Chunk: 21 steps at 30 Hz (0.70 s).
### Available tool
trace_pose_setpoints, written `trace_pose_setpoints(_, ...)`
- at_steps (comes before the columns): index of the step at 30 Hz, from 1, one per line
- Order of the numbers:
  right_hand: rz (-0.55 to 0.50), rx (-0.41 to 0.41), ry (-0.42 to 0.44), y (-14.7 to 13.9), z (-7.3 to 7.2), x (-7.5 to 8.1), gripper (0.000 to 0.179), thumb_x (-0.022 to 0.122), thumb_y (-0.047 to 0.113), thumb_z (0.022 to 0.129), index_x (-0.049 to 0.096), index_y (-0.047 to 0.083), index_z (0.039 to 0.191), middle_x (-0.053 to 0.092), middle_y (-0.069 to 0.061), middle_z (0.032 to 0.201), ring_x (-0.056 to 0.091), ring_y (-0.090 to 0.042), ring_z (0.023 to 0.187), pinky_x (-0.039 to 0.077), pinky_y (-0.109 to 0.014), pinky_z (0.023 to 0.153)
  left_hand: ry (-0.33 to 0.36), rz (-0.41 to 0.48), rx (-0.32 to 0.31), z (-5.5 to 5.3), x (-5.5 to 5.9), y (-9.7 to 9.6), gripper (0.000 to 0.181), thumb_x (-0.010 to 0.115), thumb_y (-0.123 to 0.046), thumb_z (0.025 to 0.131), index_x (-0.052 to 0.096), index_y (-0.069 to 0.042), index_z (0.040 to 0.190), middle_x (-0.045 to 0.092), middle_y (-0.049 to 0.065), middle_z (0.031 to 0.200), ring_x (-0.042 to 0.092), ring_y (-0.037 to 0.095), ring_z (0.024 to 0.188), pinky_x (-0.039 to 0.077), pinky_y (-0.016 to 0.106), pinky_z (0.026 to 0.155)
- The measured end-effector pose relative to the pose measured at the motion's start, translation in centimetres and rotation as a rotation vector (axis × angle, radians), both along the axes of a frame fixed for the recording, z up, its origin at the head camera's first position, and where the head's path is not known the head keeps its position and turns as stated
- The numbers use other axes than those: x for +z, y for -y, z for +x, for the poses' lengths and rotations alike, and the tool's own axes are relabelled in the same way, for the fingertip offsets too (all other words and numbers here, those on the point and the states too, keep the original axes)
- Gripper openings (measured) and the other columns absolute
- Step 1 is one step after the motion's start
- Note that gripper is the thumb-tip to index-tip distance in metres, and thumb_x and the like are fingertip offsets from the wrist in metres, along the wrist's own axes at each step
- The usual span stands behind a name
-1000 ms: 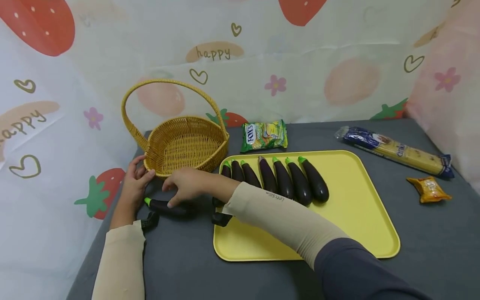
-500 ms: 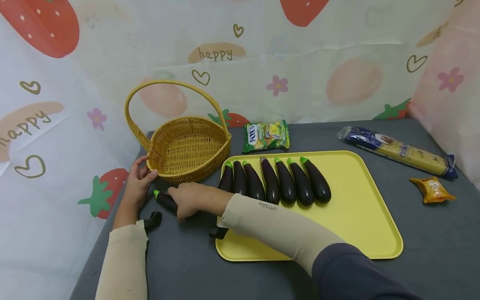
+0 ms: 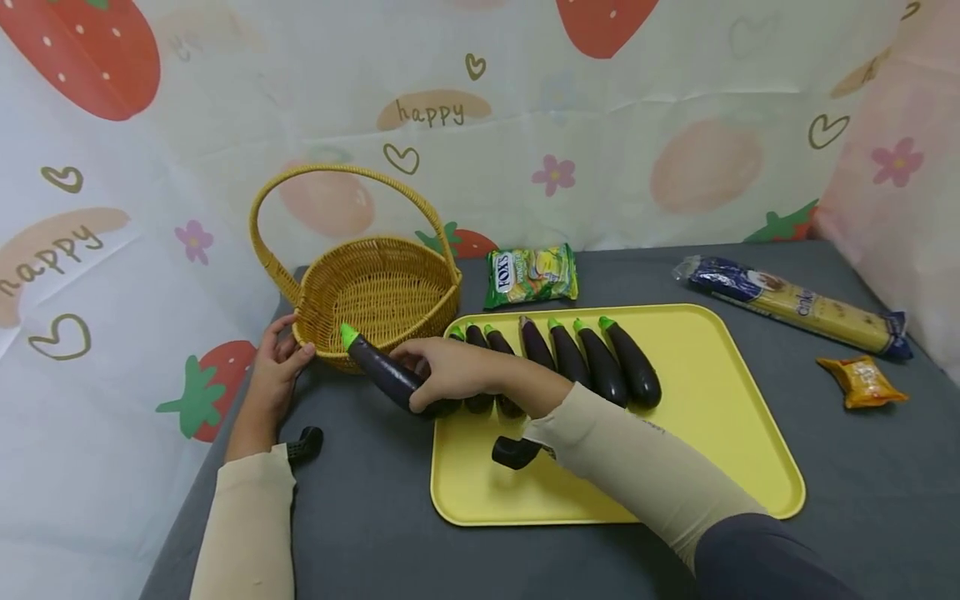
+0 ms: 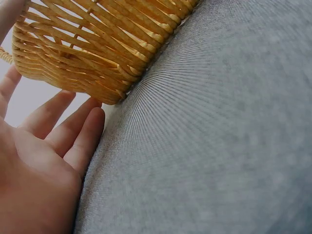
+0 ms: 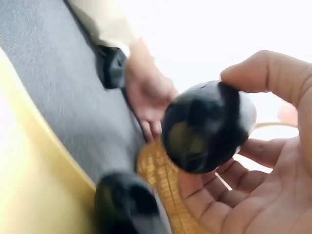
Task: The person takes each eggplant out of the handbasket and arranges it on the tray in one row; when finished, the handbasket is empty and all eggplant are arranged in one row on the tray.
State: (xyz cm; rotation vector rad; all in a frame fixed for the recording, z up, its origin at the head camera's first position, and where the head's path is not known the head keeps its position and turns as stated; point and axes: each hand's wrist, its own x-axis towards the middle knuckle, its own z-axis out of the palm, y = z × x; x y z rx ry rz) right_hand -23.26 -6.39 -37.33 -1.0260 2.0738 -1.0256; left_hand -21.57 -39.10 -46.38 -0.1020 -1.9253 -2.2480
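Note:
My right hand point(image 3: 457, 371) pinches a dark purple eggplant point(image 3: 386, 375) by its thick end, thumb on the near side. Its green stem tip points up and left, overlapping the front rim of the wicker basket point(image 3: 375, 292) in the head view. That eggplant's rounded end point(image 5: 204, 129) faces the camera in the right wrist view. My left hand point(image 3: 273, 371) rests at the basket's left end, its straight fingers point(image 4: 85, 139) touching the woven wall. More eggplants point(image 3: 637, 367) lie in a row on the yellow tray point(image 3: 705, 450), those at the left partly hidden by my right hand.
A green FOX'S candy bag point(image 3: 532, 275) lies behind the tray. At the right are a long blue-and-yellow packet point(image 3: 795, 304) and a small orange snack packet point(image 3: 862, 383). The basket's tall handle point(image 3: 337, 169) arches over it. Printed cloth hangs behind the grey tabletop point(image 3: 360, 517).
My right hand has taken hold of the eggplant that lay on the grey tabletop, and has moved up and to the right with it. The left hand stays at the basket.

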Motion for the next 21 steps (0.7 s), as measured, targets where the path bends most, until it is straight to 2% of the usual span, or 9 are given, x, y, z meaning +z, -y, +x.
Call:
trace_pose_setpoints(3, -0.075, -0.076, 0.085, -2.9, -0.2, 0.1, 0.069, 0.073, 0.015, 0.081, 0.042, 0.014, 0.143, 0.056, -0.002, 0.12, 0.057, -0.017, 0.102, 0.048, -0.033, 0.082, 0.006, -0.002, 0.004, 0.1, 0.0, 0.0, 0.053, 0.06, -0.001, 0.095, 0.036, -0.011, 0.141, 0.054, 0.008, 0.131, 0.057, 0.011, 0.111, 0.046, 0.02, 0.086)
trace_pose_setpoints(9, -0.18, -0.239, 0.171, -8.8, -0.7, -0.3, 0.076, 0.073, 0.014, 0.083, 0.033, 0.013, 0.147, 0.054, -0.012, 0.123, 0.058, -0.026, 0.105, 0.05, -0.04, 0.083, 0.03, -0.043, 0.021, 0.2, -0.1, -0.1, 0.052, 0.058, -0.001, 0.097, 0.035, -0.014, 0.142, 0.051, 0.01, 0.136, 0.055, 0.011, 0.115, 0.045, 0.02, 0.087)
trace_pose_setpoints(14, -0.195, -0.413, 0.179, -13.7, -0.9, -1.0, 0.085, 0.074, 0.012, 0.083, 0.024, 0.013, 0.152, 0.041, -0.015, 0.137, 0.054, -0.032, 0.112, 0.049, -0.043, 0.085, 0.016, -0.039, 0.002, 0.2, -0.1, -0.1, 0.053, 0.058, -0.001, 0.097, 0.034, -0.013, 0.143, 0.05, 0.011, 0.137, 0.055, 0.011, 0.116, 0.045, 0.02, 0.088)
trace_pose_setpoints(16, -0.183, -0.48, 0.157, -15.6, -0.8, -1.2, 0.086, 0.073, 0.01, 0.083, 0.023, 0.012, 0.152, 0.037, -0.017, 0.14, 0.052, -0.034, 0.112, 0.049, -0.043, 0.085, 0.01, -0.035, -0.004, 0.2, 0.0, -0.1, 0.053, 0.058, -0.002, 0.097, 0.033, -0.013, 0.143, 0.05, 0.01, 0.137, 0.055, 0.011, 0.115, 0.045, 0.02, 0.088)
trace_pose_setpoints(21, -0.2, -0.618, 0.139, -20.1, -0.7, -1.5, 0.084, 0.069, 0.005, 0.084, 0.02, 0.007, 0.152, 0.041, -0.025, 0.137, 0.052, -0.039, 0.114, 0.046, -0.046, 0.087, 0.009, -0.034, -0.005, 0.3, 0.2, -0.1, 0.053, 0.058, -0.002, 0.097, 0.033, -0.013, 0.142, 0.049, 0.011, 0.138, 0.054, 0.011, 0.115, 0.044, 0.019, 0.088)
